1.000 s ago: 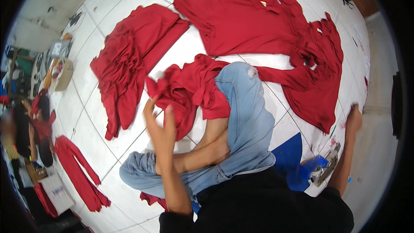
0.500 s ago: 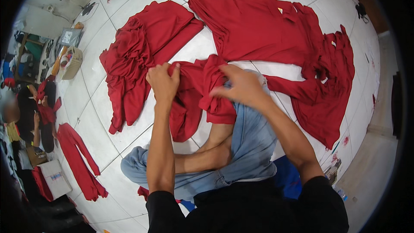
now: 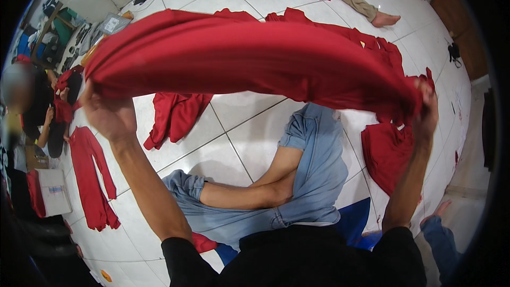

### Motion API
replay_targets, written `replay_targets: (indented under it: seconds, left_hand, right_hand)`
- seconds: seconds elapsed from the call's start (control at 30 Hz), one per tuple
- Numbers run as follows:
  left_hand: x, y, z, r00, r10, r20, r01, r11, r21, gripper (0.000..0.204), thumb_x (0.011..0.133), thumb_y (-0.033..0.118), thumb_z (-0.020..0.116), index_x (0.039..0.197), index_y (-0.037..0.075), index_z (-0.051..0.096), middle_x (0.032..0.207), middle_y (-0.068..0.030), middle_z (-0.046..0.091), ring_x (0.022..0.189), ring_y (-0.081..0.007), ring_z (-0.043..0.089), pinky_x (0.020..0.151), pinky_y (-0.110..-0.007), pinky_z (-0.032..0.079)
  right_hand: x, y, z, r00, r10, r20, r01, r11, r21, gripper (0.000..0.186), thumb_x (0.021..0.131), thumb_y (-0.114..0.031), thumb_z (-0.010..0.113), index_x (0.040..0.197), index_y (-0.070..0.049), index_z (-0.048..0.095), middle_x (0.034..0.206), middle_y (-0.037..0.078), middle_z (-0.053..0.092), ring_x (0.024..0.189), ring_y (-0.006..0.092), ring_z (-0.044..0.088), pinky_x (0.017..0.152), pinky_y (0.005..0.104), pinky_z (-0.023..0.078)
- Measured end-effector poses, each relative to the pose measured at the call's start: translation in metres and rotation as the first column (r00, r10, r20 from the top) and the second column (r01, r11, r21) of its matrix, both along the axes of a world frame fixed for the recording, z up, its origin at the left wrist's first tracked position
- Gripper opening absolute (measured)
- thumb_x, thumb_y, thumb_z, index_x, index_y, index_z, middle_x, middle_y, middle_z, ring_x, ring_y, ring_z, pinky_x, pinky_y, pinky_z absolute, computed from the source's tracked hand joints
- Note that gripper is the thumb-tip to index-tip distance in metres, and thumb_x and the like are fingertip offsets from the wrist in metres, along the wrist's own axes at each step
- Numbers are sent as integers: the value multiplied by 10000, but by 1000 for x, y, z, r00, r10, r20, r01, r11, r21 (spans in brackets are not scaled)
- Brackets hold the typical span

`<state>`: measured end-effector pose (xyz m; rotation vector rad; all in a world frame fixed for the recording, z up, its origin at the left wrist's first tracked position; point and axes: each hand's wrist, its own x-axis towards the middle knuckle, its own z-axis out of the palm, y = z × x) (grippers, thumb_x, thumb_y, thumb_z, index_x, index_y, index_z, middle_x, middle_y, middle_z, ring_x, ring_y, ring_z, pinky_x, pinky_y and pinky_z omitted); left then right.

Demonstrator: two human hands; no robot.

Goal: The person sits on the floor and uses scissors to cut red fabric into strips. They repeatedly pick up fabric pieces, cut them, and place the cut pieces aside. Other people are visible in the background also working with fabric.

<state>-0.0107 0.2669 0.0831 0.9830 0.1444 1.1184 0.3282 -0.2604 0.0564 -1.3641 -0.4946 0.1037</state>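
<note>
A red garment (image 3: 255,58) is stretched wide in the air between my two hands, above my crossed legs. My left hand (image 3: 110,111) grips its left end, fingers closed on the cloth. At the other end my right hand (image 3: 426,107) is closed round the fabric, somewhat blurred. The garment sags a little in the middle, and its exact kind cannot be made out. Behind and below it, a red cloth pile (image 3: 178,119) lies on the floor to the left. Another red garment (image 3: 388,149) lies to the right, partly hidden.
Red trousers (image 3: 93,178) and a white box (image 3: 54,191) lie on the tiled floor (image 3: 234,143) at left. A co-worker (image 3: 40,106) there handles red cloth. Another person's foot (image 3: 385,19) shows at the back. Blue cloth (image 3: 357,220) sits beside my right hip.
Both hands have moved far apart and upward, spreading the red cloth that was bunched over my lap. The view has tilted up, showing more of the person at the back.
</note>
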Motion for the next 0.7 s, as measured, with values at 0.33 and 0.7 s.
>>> replay_targets:
  seconds: [0.33,0.7]
  left_hand:
    - [-39,-139,-29,289,-954,75,861,293,416,293,843,308,569,698,56,534,968,-332,728,869,-507,687,1025,-660,460]
    - [-151,-189,-9,671,-714,202,662,699,270,290,896,343,550,886,57,500,1135,-258,661,999,-434,631,1082,-692,374]
  right_hand:
    - [-71,72,-52,910,387,148,-212,743,-634,315,992,-15,647,1304,15,675,1253,112,735,1171,183,677,983,304,525]
    - [-92,294,-125,154,788,-596,-394,-504,-769,837,753,-423,888,1482,-138,592,1220,157,756,1108,313,724,923,398,560]
